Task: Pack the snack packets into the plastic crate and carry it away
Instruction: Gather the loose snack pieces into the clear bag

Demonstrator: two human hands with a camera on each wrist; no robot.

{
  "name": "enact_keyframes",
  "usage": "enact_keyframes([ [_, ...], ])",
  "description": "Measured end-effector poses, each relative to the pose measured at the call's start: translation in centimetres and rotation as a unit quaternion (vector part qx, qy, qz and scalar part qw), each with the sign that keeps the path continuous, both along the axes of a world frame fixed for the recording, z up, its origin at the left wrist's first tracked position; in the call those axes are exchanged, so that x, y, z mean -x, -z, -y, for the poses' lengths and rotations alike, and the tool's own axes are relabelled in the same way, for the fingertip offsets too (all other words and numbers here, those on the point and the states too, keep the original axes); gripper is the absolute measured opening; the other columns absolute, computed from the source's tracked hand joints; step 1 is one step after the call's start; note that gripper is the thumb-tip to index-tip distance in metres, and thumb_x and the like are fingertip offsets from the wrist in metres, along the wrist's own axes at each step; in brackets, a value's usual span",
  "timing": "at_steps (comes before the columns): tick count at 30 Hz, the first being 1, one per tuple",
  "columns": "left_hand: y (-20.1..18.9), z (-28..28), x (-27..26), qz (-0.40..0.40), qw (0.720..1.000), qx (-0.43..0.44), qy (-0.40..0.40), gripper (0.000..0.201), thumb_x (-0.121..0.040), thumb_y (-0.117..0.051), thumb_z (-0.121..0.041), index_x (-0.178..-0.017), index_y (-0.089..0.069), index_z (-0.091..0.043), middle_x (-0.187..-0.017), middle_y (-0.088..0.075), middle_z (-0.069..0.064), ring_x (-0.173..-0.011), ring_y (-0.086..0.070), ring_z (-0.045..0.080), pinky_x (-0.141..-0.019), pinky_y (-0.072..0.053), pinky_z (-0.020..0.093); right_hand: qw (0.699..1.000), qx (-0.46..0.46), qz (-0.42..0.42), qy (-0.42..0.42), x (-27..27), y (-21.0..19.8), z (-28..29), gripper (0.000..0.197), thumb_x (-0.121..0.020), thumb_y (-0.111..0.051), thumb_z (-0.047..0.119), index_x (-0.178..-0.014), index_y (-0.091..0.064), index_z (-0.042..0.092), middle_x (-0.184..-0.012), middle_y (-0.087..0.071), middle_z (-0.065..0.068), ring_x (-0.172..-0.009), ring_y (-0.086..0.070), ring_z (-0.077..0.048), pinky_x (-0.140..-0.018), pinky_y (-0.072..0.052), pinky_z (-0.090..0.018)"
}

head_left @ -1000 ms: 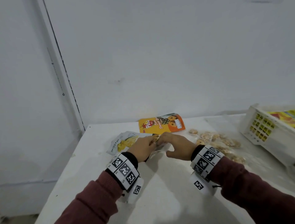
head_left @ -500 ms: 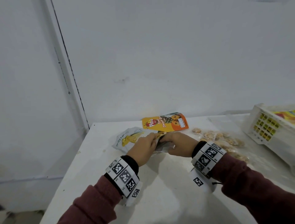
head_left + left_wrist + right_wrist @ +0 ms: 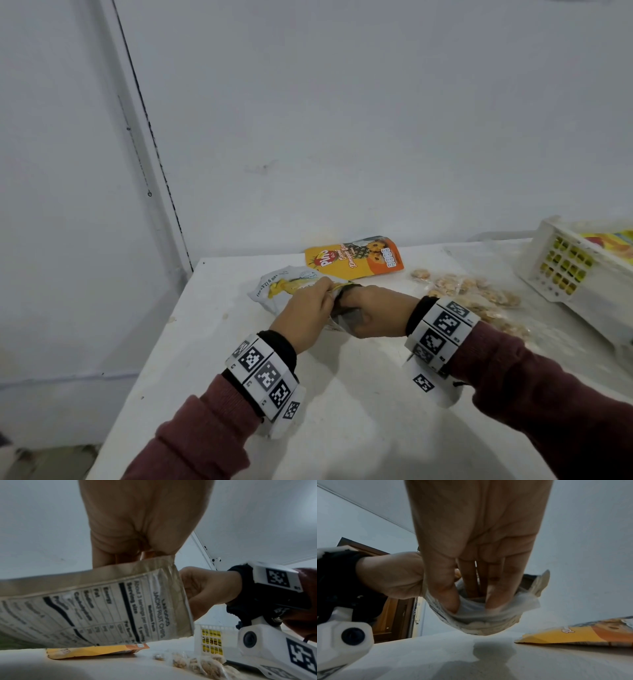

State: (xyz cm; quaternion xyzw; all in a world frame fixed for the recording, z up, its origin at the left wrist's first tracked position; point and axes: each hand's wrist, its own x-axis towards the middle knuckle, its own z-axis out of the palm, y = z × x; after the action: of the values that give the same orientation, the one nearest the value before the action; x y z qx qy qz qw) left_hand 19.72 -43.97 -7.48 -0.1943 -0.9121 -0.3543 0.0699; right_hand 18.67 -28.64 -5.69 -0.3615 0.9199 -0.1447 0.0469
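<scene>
A white jackfruit-chips packet (image 3: 274,289) is held just above the white table (image 3: 342,394) by both hands. My left hand (image 3: 320,291) pinches its top edge; the left wrist view shows the printed back of this packet (image 3: 102,601) hanging under the left hand (image 3: 133,555). My right hand (image 3: 346,301) grips the packet's other end, thumb and fingers curled into the crumpled packet (image 3: 479,614) in the right wrist view. An orange packet (image 3: 352,257) lies flat behind them. The white plastic crate (image 3: 565,274) stands at the right with packets inside.
A clear bag of pale snacks (image 3: 479,294) lies between the hands and the crate. The table's left edge (image 3: 154,342) drops to the floor, and a white wall runs close behind. A wooden door (image 3: 393,615) shows in the right wrist view.
Both hands have stayed on the white packet and drawn its near end up off the table. The orange packet, the snack bag and the crate have not moved.
</scene>
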Motion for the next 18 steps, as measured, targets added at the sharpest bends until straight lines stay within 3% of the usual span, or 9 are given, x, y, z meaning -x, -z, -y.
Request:
enact_keyframes([
  [2, 0.1, 0.1, -0.1, -0.003, 1.0, -0.011, 0.001, 0.014, -0.097, -0.034, -0.01, -0.086, -0.042, -0.011, -0.079, -0.05, 0.009, -0.073, -0.043, 0.021, -0.064, -0.027, 0.03, 1.0, -0.014, 0.016, 0.012, -0.1, -0.1, 0.5, 0.019, -0.085, -0.052, 0.01, -0.095, -0.062, -0.002, -0.097, -0.064, -0.015, -0.081, -0.054, -0.027, -0.071, -0.041, -0.028],
  [4, 0.2, 0.1, -0.3, -0.006, 1.0, -0.019, -0.001, 0.014, -0.098, -0.034, -0.01, -0.087, -0.043, -0.011, -0.077, -0.05, 0.006, -0.073, -0.043, 0.021, -0.061, -0.025, 0.028, 0.998, -0.051, 0.011, 0.037, -0.2, 0.0, 0.9, 0.013, -0.08, -0.054, 0.009, -0.089, -0.058, 0.002, -0.095, -0.061, -0.014, -0.076, -0.051, -0.026, -0.067, -0.044, -0.032],
  [6, 0.2, 0.3, -0.3, -0.008, 1.0, -0.025, -0.006, 0.015, -0.098, -0.033, -0.01, -0.087, -0.043, -0.011, -0.07, -0.046, 0.0, -0.071, -0.041, 0.019, -0.057, -0.028, 0.021, 0.994, -0.094, -0.016, 0.057, -0.3, 0.2, 1.2, 0.018, -0.08, -0.055, 0.012, -0.098, -0.059, 0.009, -0.106, -0.059, -0.01, -0.091, -0.054, -0.027, -0.071, -0.046, -0.033],
  [9, 0.0, 0.6, -0.1, -0.003, 1.0, -0.027, -0.009, 0.015, -0.097, -0.033, -0.009, -0.086, -0.042, -0.01, -0.064, -0.041, -0.005, -0.062, -0.037, 0.012, -0.055, -0.029, 0.015, 0.985, -0.117, -0.113, 0.06, -0.1, 0.7, 1.5, 0.024, -0.089, -0.045, 0.015, -0.108, -0.058, 0.009, -0.114, -0.058, -0.008, -0.106, -0.052, -0.026, -0.067, -0.036, -0.029],
  [12, -0.2, 0.8, -0.3, 0.004, 1.0, -0.02, -0.008, 0.014, -0.097, -0.032, -0.009, -0.087, -0.041, -0.01, -0.063, -0.04, -0.004, -0.058, -0.035, 0.007, -0.054, -0.029, 0.015, 0.987, -0.057, -0.147, 0.031, -0.2, 1.1, 1.8, 0.025, -0.085, -0.044, 0.015, -0.087, -0.067, 0.006, -0.09, -0.066, -0.015, -0.087, -0.062, -0.031, -0.057, -0.044, -0.032],
  [14, -0.4, 0.8, -0.5, 0.006, 1.0, -0.009, -0.011, 0.013, -0.098, -0.032, -0.01, -0.088, -0.04, -0.01, -0.062, -0.039, -0.003, -0.057, -0.035, 0.008, -0.054, -0.03, 0.016, 0.987, -0.059, -0.144, 0.029, 0.4, 1.8, 1.7, 0.03, -0.076, -0.041, 0.02, -0.072, -0.069, 0.01, -0.071, -0.067, -0.01, -0.068, -0.064, -0.028, -0.048, -0.048, -0.03],
  [18, -1.2, 1.0, -0.7, 0.0, 0.999, 0.016, -0.028, 0.009, -0.097, -0.033, -0.01, -0.092, -0.041, -0.01, -0.068, -0.046, 0.004, -0.069, -0.041, 0.023, -0.058, -0.024, 0.029, 0.985, -0.023, -0.173, 0.014, 0.2, 1.1, 1.3, 0.033, -0.069, -0.036, 0.023, -0.064, -0.066, 0.011, -0.063, -0.063, -0.005, -0.06, -0.06, -0.024, -0.047, -0.041, -0.021],
])
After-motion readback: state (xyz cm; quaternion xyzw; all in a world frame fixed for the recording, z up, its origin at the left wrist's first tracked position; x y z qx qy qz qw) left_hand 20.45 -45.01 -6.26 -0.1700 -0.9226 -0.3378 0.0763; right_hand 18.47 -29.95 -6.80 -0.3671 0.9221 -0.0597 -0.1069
